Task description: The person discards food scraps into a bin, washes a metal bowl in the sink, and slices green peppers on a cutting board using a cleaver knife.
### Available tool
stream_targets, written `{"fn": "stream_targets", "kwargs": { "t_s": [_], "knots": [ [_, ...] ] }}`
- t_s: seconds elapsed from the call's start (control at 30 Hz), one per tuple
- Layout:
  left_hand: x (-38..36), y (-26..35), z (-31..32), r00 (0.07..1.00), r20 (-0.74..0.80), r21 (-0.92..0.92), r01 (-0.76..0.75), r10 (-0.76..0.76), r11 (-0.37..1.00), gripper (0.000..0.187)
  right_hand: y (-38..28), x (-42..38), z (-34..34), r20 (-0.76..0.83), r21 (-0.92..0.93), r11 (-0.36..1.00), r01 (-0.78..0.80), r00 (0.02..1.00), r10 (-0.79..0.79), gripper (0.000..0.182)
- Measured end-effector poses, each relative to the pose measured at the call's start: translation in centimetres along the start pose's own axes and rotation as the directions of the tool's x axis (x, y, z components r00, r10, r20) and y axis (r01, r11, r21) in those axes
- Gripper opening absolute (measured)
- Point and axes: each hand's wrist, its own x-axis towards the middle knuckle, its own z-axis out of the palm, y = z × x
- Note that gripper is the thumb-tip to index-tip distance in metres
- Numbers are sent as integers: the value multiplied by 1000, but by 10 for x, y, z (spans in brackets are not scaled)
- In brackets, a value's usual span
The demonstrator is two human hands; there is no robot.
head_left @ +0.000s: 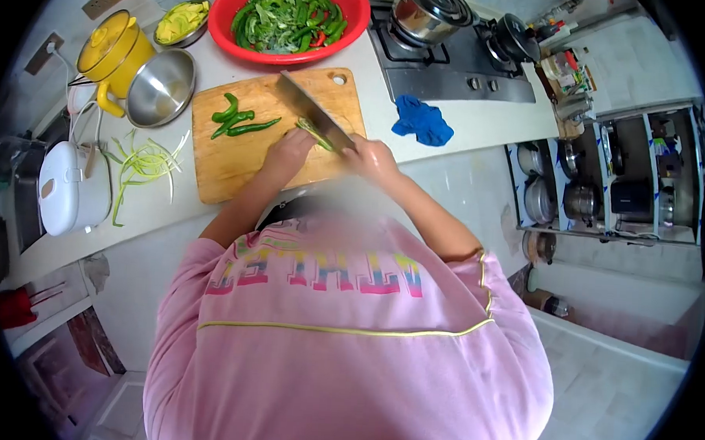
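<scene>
Peppers [232, 123], three loose, one in curled left hand [291, 150]; one knife [315, 111] in tight right hand [375, 160]

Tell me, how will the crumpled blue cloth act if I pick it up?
The crumpled blue cloth is probably floppy: it lies in uneven folds. It's likely light too, unless wet, as it looks thin. Pushed, it might bunch up instead of rolling, having no round shape.

right hand [373, 159] grips knife [301, 100] | left hand [291, 148] holds pepper [318, 136] | board [229, 167] beneath

The knife [316, 111] looks smooth metal, the board [237, 168] wood, the basin [287, 57] glossy plastic.
</scene>
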Motion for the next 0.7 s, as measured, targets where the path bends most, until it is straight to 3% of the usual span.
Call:
{"fn": "stream_targets", "kwargs": {
  "t_s": [0.1,0.2,0.3,0.4,0.5,0.57,0.7],
  "knots": [
    [0,1,-3,998,58,-5,19,-19,1000,17,12,-16,2,-129,348,934,-85,982,137,24],
    [4,1,-4,999,26,-50,20,-19,999,22,21,-24,-3,-107,641,748,-171,945,308,19],
    [22,4,-10,999,-11,16,-43,43,999,35,18,-31,-19,24,670,665,-329,905,425,20],
    [58,-9,-19,962,176,-98,-195,210,976,41,19,-40,-16,93,692,601,-401,874,476,21],
    [87,-8,-27,782,610,30,-183,127,983,32,24,-40,-1,-21,728,627,-278,904,426,14],
    [91,-9,-20,784,611,34,-169,114,985,27,33,-39,10,-99,724,665,-185,926,365,14],
    [79,-22,-8,861,489,-25,-144,138,989,20,18,-42,-3,-76,751,626,-210,914,398,16]
  ]
}}
